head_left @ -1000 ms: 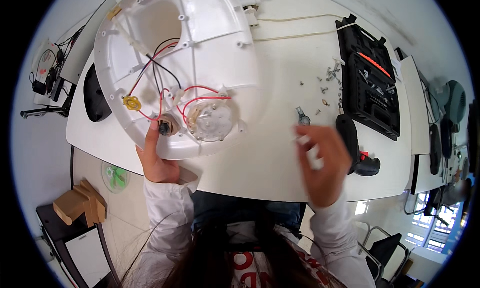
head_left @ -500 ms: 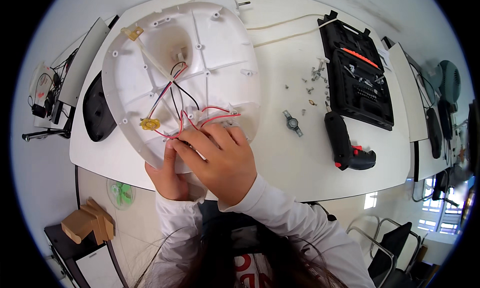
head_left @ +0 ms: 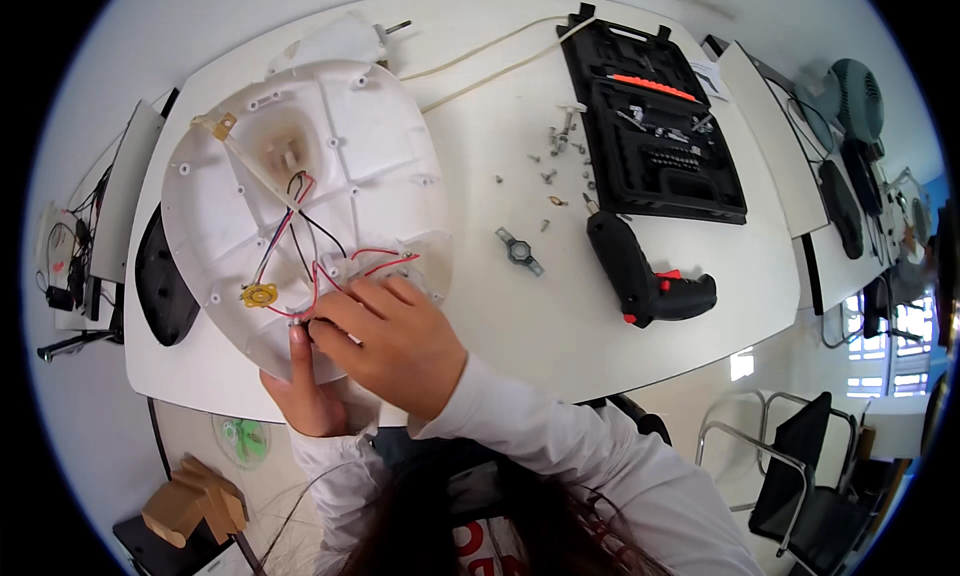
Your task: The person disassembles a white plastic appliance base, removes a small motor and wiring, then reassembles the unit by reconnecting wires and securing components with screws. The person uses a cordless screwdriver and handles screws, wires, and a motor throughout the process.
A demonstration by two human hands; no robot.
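Observation:
A white plastic housing [head_left: 390, 161], likely a fan base, lies hollow side up before me, ribbed inside. My left hand [head_left: 310, 391] grips its near edge, thumb over the inner side beside a small metal part. Over the same near end, my right hand [head_left: 395, 344] is bent with fingertips together; what they pinch is hidden. Red, black and blue wires [head_left: 318, 236] run from the deep hollow toward my fingers. One bundle reaches a yellow round part [head_left: 259, 295] left of my hands. A cream strip [head_left: 262, 181] crosses the hollow.
A cordless screwdriver [head_left: 640, 276] lies right of the housing, below an open black tool case [head_left: 660, 126]. Loose screws [head_left: 548, 177] and a watch-like grey piece [head_left: 519, 252] lie between. A black oval part [head_left: 165, 286] sits at left; a cream cord [head_left: 490, 66] runs behind.
The view has shifted, so the table and housing appear lower and further left. Both hands stay at the housing's near end; the left thumb now points straighter at the small metal part.

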